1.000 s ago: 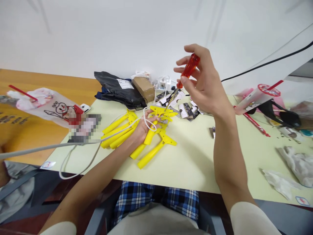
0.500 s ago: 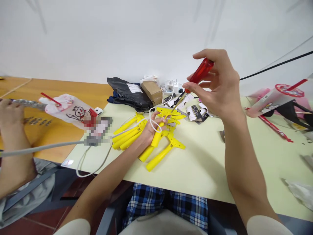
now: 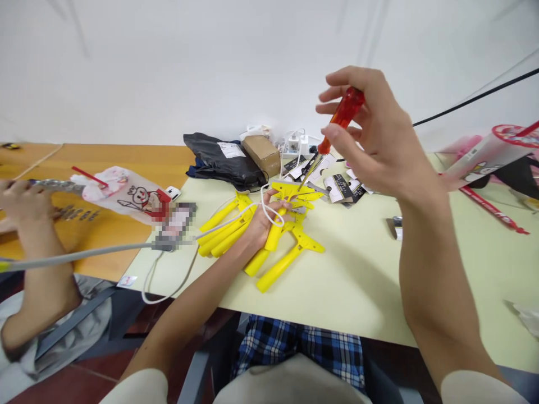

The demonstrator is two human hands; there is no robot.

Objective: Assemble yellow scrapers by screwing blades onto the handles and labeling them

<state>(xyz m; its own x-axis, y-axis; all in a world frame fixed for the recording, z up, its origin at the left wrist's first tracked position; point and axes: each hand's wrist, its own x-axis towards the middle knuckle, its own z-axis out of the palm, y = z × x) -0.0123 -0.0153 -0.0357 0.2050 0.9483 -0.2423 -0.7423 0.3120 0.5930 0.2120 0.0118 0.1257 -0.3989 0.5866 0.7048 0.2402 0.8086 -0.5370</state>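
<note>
My right hand [image 3: 381, 134] is raised and grips a screwdriver [image 3: 346, 115] by its clear red handle, the thumb and palm against it and the other fingers loosely spread. Its thin shaft slants down to the yellow T-shaped handle [image 3: 274, 237] in my left hand [image 3: 259, 225]. The tip appears to meet that handle's top plate, though the exact contact is too small to tell. My left fingers are wrapped round the handle, partly hidden by it. More yellow handles [image 3: 280, 270] lie beside and under this hand. A white cable [image 3: 264, 193] loops across the held handle.
A phone [image 3: 174, 225] with a cable lies left of the handles. Behind are a black plastic parcel [image 3: 219, 160], a cardboard box [image 3: 261, 154] and cards [image 3: 339, 188]. Drink cups stand left [image 3: 141, 193] and right [image 3: 484, 160]. Another person's hand [image 3: 25, 205] is at far left.
My right fingers have spread a little and shifted round the screwdriver's handle. The screwdriver still points at the same yellow handle. The whole view has swung slightly left.
</note>
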